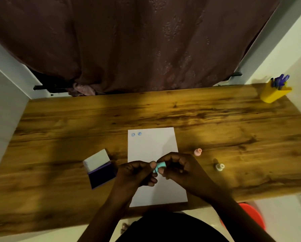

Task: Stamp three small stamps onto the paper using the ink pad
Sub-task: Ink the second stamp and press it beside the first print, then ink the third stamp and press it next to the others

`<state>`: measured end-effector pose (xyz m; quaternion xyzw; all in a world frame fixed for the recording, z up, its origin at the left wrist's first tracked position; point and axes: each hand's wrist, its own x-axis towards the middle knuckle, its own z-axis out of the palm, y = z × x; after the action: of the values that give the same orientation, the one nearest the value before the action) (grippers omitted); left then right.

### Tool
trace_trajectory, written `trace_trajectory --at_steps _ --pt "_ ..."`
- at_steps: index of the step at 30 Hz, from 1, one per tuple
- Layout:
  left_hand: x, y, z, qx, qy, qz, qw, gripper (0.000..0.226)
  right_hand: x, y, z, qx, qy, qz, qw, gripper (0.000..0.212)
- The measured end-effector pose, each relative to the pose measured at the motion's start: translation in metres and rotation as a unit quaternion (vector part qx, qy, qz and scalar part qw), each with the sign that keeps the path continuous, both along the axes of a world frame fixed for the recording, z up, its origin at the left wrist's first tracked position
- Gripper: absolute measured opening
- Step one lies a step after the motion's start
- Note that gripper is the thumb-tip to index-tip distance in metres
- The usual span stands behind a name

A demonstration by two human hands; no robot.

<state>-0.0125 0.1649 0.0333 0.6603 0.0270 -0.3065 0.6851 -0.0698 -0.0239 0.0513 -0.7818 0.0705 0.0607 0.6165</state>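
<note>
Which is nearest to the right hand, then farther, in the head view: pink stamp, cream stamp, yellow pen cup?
From the right hand:
1. Pink stamp, just beyond it, beside the paper.
2. Cream stamp, farther right.
3. Yellow pen cup, far right corner.

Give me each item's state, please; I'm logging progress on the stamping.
ink pad: lid open
paper: flat, two blue prints in its far left corner
teal stamp: held by both hands
left hand: gripping the stamp
right hand: gripping the stamp
pink stamp: on table
cream stamp: on table
</note>
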Motion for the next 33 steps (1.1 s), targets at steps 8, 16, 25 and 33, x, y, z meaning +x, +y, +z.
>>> trace_trajectory --at_steps 8,16,25,33 --pt "-0.006 -0.024 -0.001 0.000 -0.029 -0.008 1.000 0.031 -0.013 -0.015 0.008 0.058 0.074 -0.054 0.994 0.018" --pt "-0.009 -0.056 -0.006 0.008 -0.032 -0.060 0.998 0.028 -0.027 -0.054 0.003 -0.007 0.083 -0.069 0.994 0.019" --pt "-0.009 -0.064 -0.024 0.043 -0.012 -0.032 0.998 0.008 -0.014 -0.162 -0.043 -0.380 0.087 -0.140 0.910 0.010" --pt "-0.007 -0.060 -0.027 0.036 0.001 -0.004 0.999 0.011 0.010 -0.168 -0.068 -0.445 0.108 -0.037 0.888 0.016"
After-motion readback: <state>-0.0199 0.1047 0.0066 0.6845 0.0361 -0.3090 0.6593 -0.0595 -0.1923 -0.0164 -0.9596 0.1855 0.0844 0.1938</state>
